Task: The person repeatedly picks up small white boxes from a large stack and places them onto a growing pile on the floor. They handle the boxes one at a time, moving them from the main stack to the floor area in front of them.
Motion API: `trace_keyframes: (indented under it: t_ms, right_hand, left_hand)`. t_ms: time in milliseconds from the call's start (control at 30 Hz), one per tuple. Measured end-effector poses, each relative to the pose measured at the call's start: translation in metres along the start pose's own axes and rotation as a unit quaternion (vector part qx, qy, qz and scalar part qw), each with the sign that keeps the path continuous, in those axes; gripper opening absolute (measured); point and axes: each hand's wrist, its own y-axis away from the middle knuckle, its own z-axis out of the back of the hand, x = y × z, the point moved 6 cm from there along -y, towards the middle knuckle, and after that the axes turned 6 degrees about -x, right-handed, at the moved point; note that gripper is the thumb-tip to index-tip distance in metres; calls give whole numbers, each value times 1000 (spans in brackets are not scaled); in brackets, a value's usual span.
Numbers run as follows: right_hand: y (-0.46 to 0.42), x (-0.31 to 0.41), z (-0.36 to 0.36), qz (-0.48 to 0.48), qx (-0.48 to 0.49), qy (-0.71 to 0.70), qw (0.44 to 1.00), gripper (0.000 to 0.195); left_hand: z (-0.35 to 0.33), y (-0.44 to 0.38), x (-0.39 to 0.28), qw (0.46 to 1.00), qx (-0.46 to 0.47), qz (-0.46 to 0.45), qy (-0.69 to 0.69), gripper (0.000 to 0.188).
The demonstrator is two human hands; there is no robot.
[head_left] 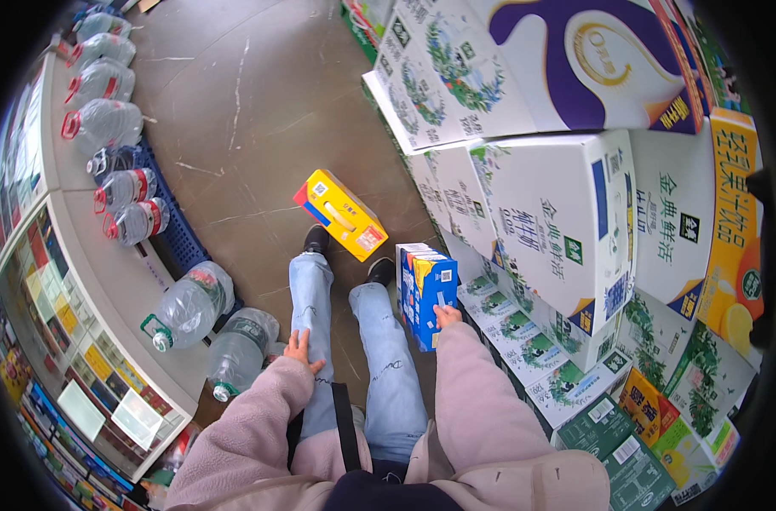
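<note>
My right hand (448, 317) grips a blue carton (420, 287) by the side that faces me, and the carton is beside my right leg. Printed writing and a square code cover its faces. My left hand (305, 351) holds nothing; its fingers are spread near my left knee, over the light blue jeans (312, 300). Just ahead of my black shoes (317, 239) a yellow carton (343, 214) with a pale carrying handle lies on the floor at an angle.
Stacked white milk cartons (548, 223) rise close on my right, with an orange drink carton (733, 236) and green cartons (618, 441) among them. Large water bottles (193, 306) and a blue plastic crate (174, 214) line the glass-fronted counter (94, 268) on the left. The floor (266, 115) is brown tile.
</note>
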Motion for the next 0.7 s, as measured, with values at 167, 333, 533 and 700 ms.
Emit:
trace_keyframes:
  t_ms: [167,333,533,700]
  right_hand:
    - [26,3,-37,57,6,81,995,33]
    - [78,32,-62,94,14,264,960,36]
    - [106,55,-99,114,51,363,923,45]
    - [81,69,-136,121,49,374,918,49]
  left_hand:
    - [20,27,-12,993,65,39,-95,99]
    - [17,25,20,992,45,24,-116,92]
    - [6,23,55,996,56,19,-61,88]
    - [-10,21,71,998,54,29,3,84]
